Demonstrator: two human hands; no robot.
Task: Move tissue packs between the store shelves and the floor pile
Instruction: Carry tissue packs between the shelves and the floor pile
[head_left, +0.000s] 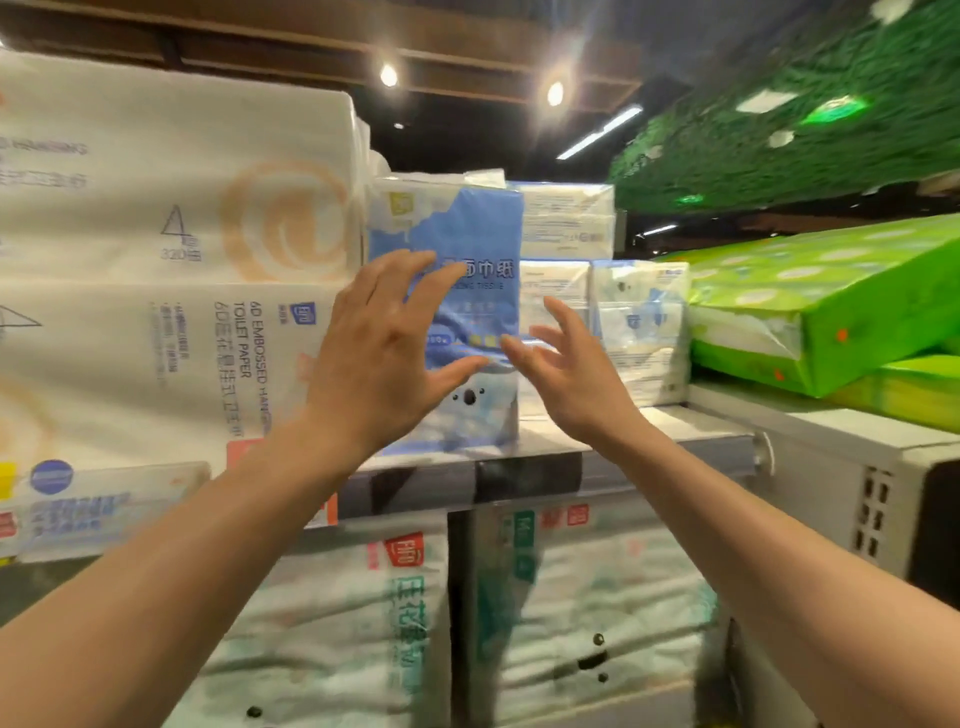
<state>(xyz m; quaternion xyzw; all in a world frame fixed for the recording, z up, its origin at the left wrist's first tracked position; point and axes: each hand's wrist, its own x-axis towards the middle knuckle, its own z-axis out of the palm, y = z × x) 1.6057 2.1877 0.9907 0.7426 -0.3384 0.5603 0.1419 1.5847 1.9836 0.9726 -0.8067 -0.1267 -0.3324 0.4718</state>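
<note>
A blue-and-white tissue pack (467, 228) with a koala print stands upright on the top shelf (623, 441), at the middle of the view. My left hand (384, 343) hovers just in front of its face, fingers spread and straight, holding nothing. My right hand (566, 374) is raised beside it at the pack's right edge, fingers loosely spread, also holding nothing. Whether either hand touches the pack cannot be told. Smaller white-and-blue tissue packs (639, 322) stand behind and to the right.
Large white toilet-paper bundles (171, 249) fill the shelf on the left. Green packs (831, 301) lie stacked on a white unit at the right. White-and-green tissue bundles (597, 597) sit on the shelf below. A price rail (519, 478) runs along the shelf edge.
</note>
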